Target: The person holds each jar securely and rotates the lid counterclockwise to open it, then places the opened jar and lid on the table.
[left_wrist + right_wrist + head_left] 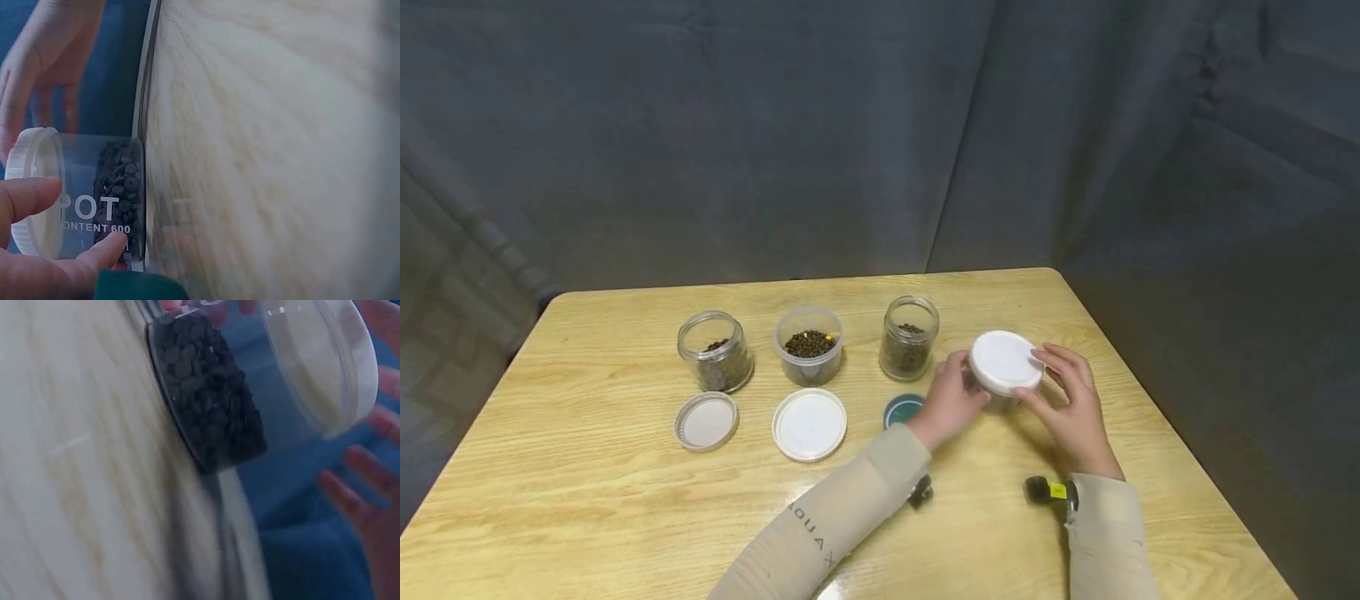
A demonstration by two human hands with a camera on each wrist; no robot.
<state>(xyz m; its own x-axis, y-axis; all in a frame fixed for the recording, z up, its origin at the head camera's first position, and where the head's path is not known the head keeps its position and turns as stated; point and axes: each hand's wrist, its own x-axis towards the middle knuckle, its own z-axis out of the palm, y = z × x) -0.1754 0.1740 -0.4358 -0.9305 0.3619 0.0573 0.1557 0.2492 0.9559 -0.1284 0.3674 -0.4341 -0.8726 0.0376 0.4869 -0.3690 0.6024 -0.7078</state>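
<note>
A clear jar with dark pellets (206,387) and a white lid (1006,361) stands at the right. My left hand (951,398) grips the jar's left side; in the left wrist view its thumb lies near the lid and a finger rests on the printed wall. My right hand (1071,408) holds the lid's right edge between thumb and fingers, while some fingers stay apart from the jar in the right wrist view. A green lid (902,408), partly hidden by my left hand, lies before an open glass jar (906,354) holding pellets.
Further left stand an open plastic tub (808,367) and another open glass jar (724,371), both holding dark pellets. In front of them lie a white lid (809,425) and a pale lid (707,422). The wooden table (587,483) ends against grey curtains (737,150).
</note>
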